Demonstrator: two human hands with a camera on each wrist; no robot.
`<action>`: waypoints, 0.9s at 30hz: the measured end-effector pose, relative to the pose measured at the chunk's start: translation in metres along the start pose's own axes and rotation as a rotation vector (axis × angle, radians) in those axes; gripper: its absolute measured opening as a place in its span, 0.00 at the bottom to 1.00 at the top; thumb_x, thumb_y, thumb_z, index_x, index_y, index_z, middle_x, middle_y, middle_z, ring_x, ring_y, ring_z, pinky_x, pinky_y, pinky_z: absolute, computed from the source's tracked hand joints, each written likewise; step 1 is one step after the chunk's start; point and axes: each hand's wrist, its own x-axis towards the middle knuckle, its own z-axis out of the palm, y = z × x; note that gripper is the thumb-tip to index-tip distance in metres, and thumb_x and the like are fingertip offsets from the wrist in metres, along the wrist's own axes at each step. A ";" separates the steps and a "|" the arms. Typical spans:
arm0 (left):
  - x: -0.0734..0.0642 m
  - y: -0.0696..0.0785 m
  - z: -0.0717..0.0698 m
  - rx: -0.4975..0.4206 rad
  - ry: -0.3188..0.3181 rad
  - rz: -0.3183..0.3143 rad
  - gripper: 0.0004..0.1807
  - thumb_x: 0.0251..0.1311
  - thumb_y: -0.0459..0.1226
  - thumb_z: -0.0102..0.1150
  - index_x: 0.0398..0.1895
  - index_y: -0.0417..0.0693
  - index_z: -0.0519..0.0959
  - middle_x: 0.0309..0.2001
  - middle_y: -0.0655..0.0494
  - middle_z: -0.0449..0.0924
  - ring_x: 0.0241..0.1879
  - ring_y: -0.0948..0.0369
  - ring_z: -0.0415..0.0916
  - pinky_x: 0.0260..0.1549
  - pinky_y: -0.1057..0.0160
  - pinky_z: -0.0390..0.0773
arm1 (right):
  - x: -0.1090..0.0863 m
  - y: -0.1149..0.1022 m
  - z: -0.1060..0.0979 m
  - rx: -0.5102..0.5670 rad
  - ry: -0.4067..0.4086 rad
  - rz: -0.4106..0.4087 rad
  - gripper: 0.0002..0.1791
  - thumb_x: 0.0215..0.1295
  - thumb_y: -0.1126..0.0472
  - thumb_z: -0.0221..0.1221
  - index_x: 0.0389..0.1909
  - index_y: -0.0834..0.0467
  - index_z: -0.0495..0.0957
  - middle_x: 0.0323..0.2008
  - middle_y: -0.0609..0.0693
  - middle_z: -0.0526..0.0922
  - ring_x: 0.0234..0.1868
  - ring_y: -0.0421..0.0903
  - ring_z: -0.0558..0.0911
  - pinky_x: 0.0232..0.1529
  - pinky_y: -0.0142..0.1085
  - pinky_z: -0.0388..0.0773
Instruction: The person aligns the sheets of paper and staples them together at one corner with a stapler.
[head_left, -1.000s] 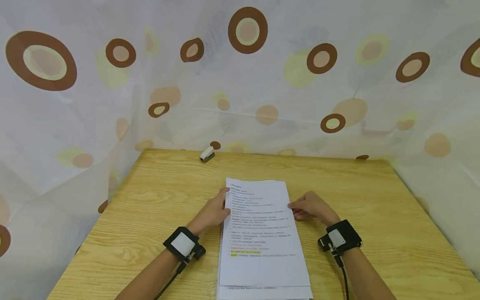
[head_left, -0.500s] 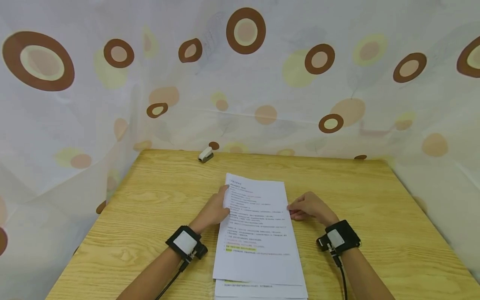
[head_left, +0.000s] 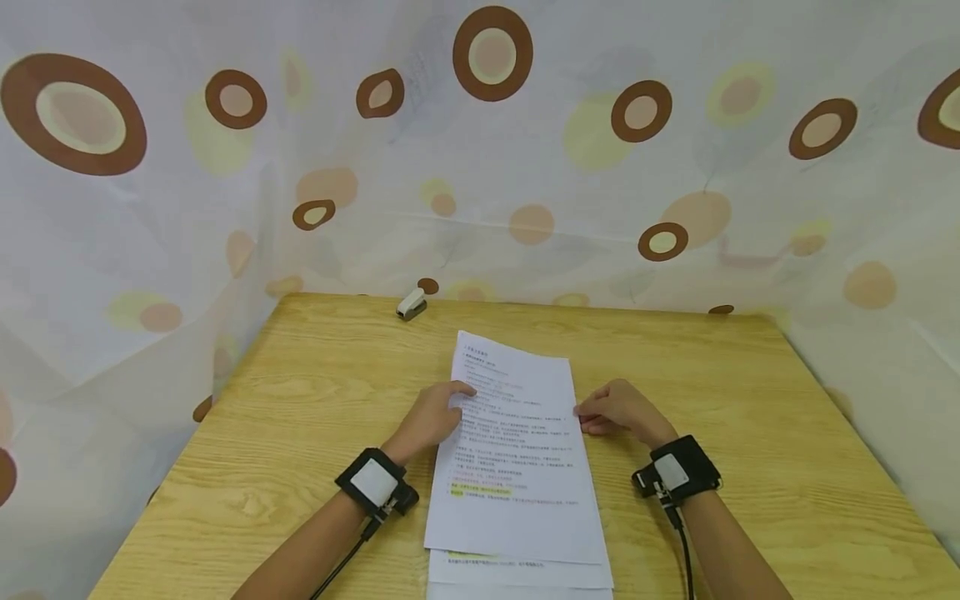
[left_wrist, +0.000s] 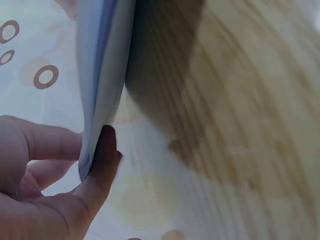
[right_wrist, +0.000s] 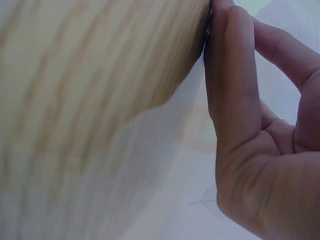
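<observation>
Printed sheets of paper (head_left: 517, 467) with some yellow-highlighted lines lie in a loosely aligned stack, the lower sheets showing past the near edge. The stack's upper left corner is raised. My left hand (head_left: 429, 421) pinches the left edge, one finger reaching over the printed face. In the left wrist view the sheets (left_wrist: 105, 65) stand edge-on between the thumb and fingers of that left hand (left_wrist: 55, 175). At the right edge my right hand (head_left: 622, 412) holds the paper between thumb and fingers. The right wrist view shows the right hand (right_wrist: 250, 120), its fingertips partly cut off.
A small white and grey stapler (head_left: 412, 305) stands at the back of the wooden table (head_left: 690, 367). A patterned white curtain (head_left: 525, 167) hangs behind and beside the table. Each wrist wears a black strap with a cable.
The stack's upper left corner has risen and moved away from me, and its lower end has shifted slightly left. My left index finger has come over the page's face. The right hand stays nearly still.
</observation>
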 end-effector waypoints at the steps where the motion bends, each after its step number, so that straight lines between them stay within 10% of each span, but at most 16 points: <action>1: 0.000 0.001 0.000 -0.005 0.019 0.008 0.20 0.63 0.21 0.48 0.57 0.34 0.78 0.60 0.35 0.74 0.21 0.63 0.67 0.15 0.68 0.64 | 0.000 0.000 0.000 0.002 0.002 0.000 0.11 0.66 0.64 0.64 0.40 0.70 0.84 0.28 0.55 0.85 0.28 0.45 0.85 0.30 0.32 0.81; 9: -0.004 0.011 -0.002 -0.006 0.194 0.168 0.17 0.65 0.20 0.49 0.52 0.34 0.82 0.55 0.39 0.76 0.48 0.51 0.76 0.43 0.56 0.77 | 0.000 0.002 -0.002 0.041 0.005 -0.049 0.35 0.66 0.54 0.66 0.64 0.74 0.68 0.55 0.66 0.78 0.47 0.53 0.83 0.46 0.41 0.81; 20: -0.004 0.027 -0.006 -0.050 0.382 0.354 0.16 0.64 0.19 0.53 0.48 0.37 0.84 0.51 0.45 0.74 0.41 0.55 0.77 0.34 0.62 0.79 | -0.005 0.001 0.000 0.248 -0.143 -0.152 0.31 0.74 0.54 0.57 0.69 0.68 0.63 0.50 0.58 0.83 0.49 0.51 0.83 0.51 0.41 0.77; 27: -0.007 0.037 -0.008 -0.138 0.444 0.369 0.12 0.64 0.20 0.51 0.46 0.38 0.76 0.47 0.44 0.74 0.34 0.56 0.74 0.27 0.65 0.74 | -0.018 -0.012 0.012 0.318 -0.094 -0.283 0.25 0.79 0.56 0.50 0.70 0.64 0.65 0.55 0.60 0.80 0.52 0.52 0.81 0.52 0.43 0.76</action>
